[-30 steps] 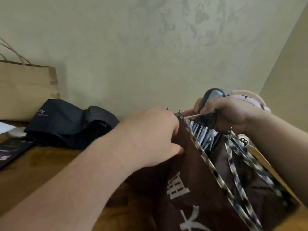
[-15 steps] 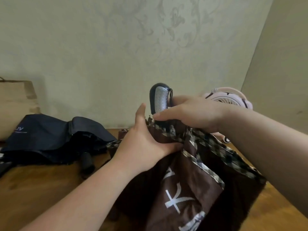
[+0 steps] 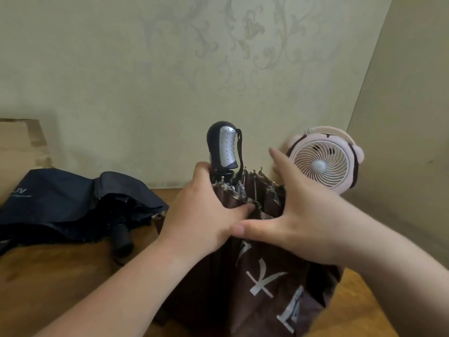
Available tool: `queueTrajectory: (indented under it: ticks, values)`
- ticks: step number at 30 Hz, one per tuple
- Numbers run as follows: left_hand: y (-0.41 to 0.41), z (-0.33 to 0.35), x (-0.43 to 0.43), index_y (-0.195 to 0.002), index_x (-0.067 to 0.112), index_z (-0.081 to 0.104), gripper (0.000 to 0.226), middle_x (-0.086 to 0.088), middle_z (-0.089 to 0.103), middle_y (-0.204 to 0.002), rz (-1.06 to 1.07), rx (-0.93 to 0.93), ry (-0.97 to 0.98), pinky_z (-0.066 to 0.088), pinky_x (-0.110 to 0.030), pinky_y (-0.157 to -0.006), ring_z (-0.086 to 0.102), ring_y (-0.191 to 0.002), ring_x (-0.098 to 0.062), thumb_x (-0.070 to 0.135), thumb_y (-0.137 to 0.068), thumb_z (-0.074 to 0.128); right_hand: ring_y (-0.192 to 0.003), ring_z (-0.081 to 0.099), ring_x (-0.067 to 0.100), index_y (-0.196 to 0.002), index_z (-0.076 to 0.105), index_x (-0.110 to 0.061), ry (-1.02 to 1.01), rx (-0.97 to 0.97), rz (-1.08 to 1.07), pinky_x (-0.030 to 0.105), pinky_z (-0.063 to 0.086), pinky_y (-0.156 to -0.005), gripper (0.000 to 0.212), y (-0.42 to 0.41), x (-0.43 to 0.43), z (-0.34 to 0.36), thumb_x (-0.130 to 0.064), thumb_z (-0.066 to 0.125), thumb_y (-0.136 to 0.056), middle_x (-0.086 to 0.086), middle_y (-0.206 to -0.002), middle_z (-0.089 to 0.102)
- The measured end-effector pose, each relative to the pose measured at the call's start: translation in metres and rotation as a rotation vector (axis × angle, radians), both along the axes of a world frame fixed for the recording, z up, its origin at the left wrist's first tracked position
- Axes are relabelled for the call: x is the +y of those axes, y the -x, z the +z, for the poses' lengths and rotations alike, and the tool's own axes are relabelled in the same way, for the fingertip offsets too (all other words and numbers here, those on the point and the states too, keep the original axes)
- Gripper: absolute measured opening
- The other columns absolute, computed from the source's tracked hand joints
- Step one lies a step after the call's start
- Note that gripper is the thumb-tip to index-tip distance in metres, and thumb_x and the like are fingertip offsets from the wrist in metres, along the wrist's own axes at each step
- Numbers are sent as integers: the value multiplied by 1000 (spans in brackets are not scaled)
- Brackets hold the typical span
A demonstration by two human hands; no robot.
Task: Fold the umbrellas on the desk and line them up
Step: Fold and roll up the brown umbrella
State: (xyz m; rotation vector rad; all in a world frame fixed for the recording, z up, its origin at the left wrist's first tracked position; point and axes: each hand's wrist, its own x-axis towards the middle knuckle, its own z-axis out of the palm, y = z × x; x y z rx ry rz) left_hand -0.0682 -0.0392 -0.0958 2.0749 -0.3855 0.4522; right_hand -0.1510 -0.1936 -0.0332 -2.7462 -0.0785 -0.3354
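At the middle of the wooden desk [image 3: 48,276] a brown umbrella [image 3: 264,300] stands upright with its handle [image 3: 223,149] at the top. The left hand [image 3: 206,215] grips the gathered brown cloth just below that handle. Its fingers are curled round the bunched folds and its thumb presses the edge trim near the rib tips. The right hand [image 3: 298,215] is spread wide against the right side of the same canopy. Its fingers are straight and point up and away, and its thumb stretches out leftward across the cloth towards the left hand. It clasps nothing and only lies flat on the fabric.

The handle is dark with a silver dotted panel on the near face, and a black wrist strap [image 3: 240,152] hangs down its right side. Large white characters are printed on the brown canopy low in the view. The folds break them up, so I cannot read them. A patterned trim runs along the canopy's edge.

On the left of the desk lies a navy umbrella [image 3: 73,198], loosely collapsed, with its cloth slack and its dark grip [image 3: 122,239] pointing towards the camera. White letters "UV" show on its left panel above a thin line, and anything before them is lost at the fold. Behind it a brown paper bag [image 3: 19,147] leans at the wall. A small pink desk fan [image 3: 323,164] stands in the corner at the right, just behind the right hand's fingers.
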Motion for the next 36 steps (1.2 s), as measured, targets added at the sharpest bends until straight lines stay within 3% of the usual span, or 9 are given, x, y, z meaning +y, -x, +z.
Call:
queueTrajectory:
  ticks: [4, 7, 11, 14, 18, 20, 26, 31, 36]
  values:
    - [4, 2, 2, -108, 41, 44, 68, 20, 68, -92, -72, 14, 62, 43, -12, -66, 62, -84, 9, 59, -61, 89, -153, 21, 8, -160, -15, -34, 31, 101, -32, 24, 21, -117, 157, -19, -11, -9, -77, 84, -47, -12, -168, 20]
    - [3, 8, 9, -110, 42, 48, 74, 28, 69, -96, -190, 49, 49, 44, -6, -71, 62, -87, 16, 61, -53, 91, -148, 34, 9, -163, 3, -29, -45, 201, 44, 22, 26, -115, 155, -37, -25, -7, -72, 90, -42, -13, -158, 41]
    - [2, 11, 11, -113, 43, 55, 79, 26, 69, -109, -312, 89, -31, 51, -22, -93, 62, -100, 13, 65, -46, 92, -108, 62, -15, -125, 53, -35, -257, 188, 403, 3, 42, -90, 76, -43, -30, -6, -5, 93, -68, -35, -108, 70]
    - [0, 9, 10, -117, 48, 48, 91, 25, 53, -121, -267, 56, -83, 46, -28, -104, 52, -118, 5, 84, -39, 79, -102, 64, -14, -117, 56, -31, -308, 136, 495, 4, 45, -86, 71, -49, -30, -10, 8, 88, -68, -33, -103, 71]
    - [-7, 7, 13, -135, 49, 34, 123, 22, 64, -122, -315, 114, -36, 49, -35, -105, 61, -117, 1, 95, -29, 75, -107, 69, 7, -126, 57, -14, -379, 90, 540, 19, 52, -90, 70, -59, -26, -19, 9, 88, -67, 1, -115, 74]
    - [-11, 8, 17, -137, 46, 37, 122, 23, 68, -117, -395, 110, -15, 50, -35, -105, 63, -113, 4, 92, -32, 77, -105, 70, 11, -125, 58, -8, -383, 77, 545, 24, 54, -89, 67, -63, -24, -21, 8, 88, -67, 7, -112, 74]
    - [-11, 12, 32, -140, 46, 40, 110, 27, 64, -128, -580, 57, -151, 44, -25, -109, 58, -121, 10, 46, -49, 101, -114, 69, 17, -126, 65, -14, -267, -54, 526, 44, 52, -105, 65, -63, -18, -15, -17, 95, -68, 1, -118, 74]
    - [-10, 5, 25, -145, 43, 36, 111, 28, 64, -128, -592, 15, -72, 43, -10, -102, 57, -120, 12, 21, -58, 101, -116, 64, -1, -125, 68, -26, -75, 34, 491, 34, 47, -109, 66, -58, -20, 6, -40, 91, -66, -18, -119, 72]
    - [-13, -9, 14, -144, 35, 41, 102, 18, 68, -124, -607, -1, 106, 47, -23, -107, 64, -119, 0, 5, -64, 96, -115, 62, -5, -126, 66, -28, 12, 66, 459, 28, 47, -107, 62, -55, -23, 10, -47, 87, -70, -20, -119, 71]
